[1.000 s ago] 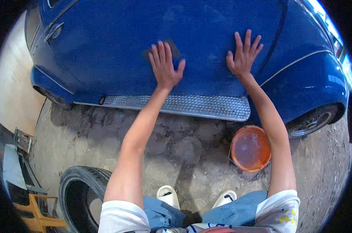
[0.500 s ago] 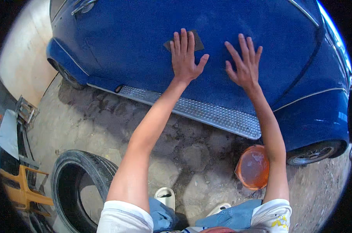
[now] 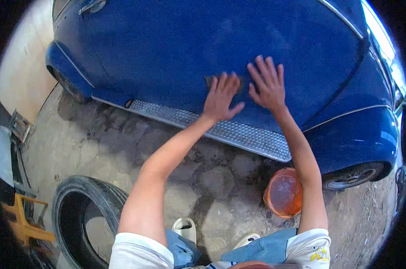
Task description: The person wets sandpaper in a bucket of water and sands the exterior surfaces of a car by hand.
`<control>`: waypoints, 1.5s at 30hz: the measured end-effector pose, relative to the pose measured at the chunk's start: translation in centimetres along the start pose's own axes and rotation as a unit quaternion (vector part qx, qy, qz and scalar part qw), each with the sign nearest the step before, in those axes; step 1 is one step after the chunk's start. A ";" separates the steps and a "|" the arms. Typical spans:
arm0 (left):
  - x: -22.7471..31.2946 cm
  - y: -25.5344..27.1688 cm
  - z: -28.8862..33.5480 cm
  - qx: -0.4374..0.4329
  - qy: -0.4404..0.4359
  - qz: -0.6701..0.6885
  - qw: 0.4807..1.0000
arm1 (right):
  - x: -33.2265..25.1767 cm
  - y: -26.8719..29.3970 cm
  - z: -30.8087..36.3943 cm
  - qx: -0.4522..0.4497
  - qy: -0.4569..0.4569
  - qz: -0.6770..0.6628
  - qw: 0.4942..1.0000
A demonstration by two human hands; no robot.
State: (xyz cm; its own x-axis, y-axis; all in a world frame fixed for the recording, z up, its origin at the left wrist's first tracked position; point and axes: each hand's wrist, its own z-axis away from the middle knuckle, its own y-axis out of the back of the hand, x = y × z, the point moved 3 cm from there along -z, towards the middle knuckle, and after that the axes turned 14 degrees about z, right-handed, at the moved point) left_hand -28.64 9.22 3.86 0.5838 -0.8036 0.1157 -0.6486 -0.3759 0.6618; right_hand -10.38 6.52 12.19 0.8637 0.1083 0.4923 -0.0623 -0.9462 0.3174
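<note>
A blue car door [image 3: 167, 49] fills the upper part of the view. Flat against its lower area, my left hand [image 3: 221, 97] lies over a thin dark square that looks like sandpaper [image 3: 209, 81]. The fingers are stretched out, and most of the square is hidden beneath them. To the right, my right hand [image 3: 270, 87] rests on the same panel with fingers spread and nothing in it. Faint pale smudges mark the paint above both hands.
Below the door runs a studded metal running board [image 3: 238, 136]. An orange bucket [image 3: 283, 193] of cloudy water stands by my right forearm. A loose tire [image 3: 84, 197] lies at the lower left, near a yellow frame [image 3: 26, 219]. The car's wheel [image 3: 353, 177] is at the right.
My left hand has slid down and to the right across the door with the dark square under it. My right hand has moved lower and slightly left, closer to it.
</note>
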 end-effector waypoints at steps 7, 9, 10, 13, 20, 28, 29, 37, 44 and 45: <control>-3.4 0.7 0.9 -0.018 -0.167 -0.013 0.986 | -0.4 0.3 5.3 -0.091 0.114 -0.069 0.987; -4.1 1.3 0.3 -0.021 -0.193 -0.068 0.979 | 0.3 1.0 6.7 -0.113 0.117 -0.095 0.982; -4.1 1.7 0.1 0.010 -0.213 -0.040 0.976 | 0.6 1.1 7.3 -0.146 0.137 -0.138 0.970; -3.5 2.3 0.0 0.049 -0.235 -0.010 0.971 | 1.6 1.7 9.3 -0.180 0.150 -0.198 0.952; -2.5 4.0 -1.3 0.025 -0.220 0.039 0.974 | 3.0 2.2 13.9 -0.238 0.179 -0.315 0.901; 8.2 -0.5 -3.9 0.034 -0.201 0.257 0.945 | 5.5 2.8 23.4 -0.524 0.051 -0.200 0.827; 11.6 -2.9 -3.9 0.004 -0.172 0.292 0.941 | 5.5 2.9 25.3 -0.528 0.043 -0.196 0.825; 32.6 -21.1 7.6 -0.376 -0.091 0.384 0.838 | 4.6 9.0 49.1 -0.851 -0.076 -0.242 0.460; 32.2 -24.1 13.7 -0.552 -0.146 0.325 0.754 | 1.6 12.5 63.8 -0.682 0.100 -0.169 0.704; 32.2 -23.6 13.6 -0.511 -0.142 0.382 0.757 | 1.4 12.5 64.2 -0.661 0.086 -0.179 0.724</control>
State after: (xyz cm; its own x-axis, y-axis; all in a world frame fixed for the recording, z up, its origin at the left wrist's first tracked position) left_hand -1.13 -14.06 -18.09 0.0066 -0.7282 0.6853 0.0576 0.6845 0.7267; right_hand 22.22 -24.76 -35.20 0.8748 0.4182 0.2446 -0.3727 0.2581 0.8913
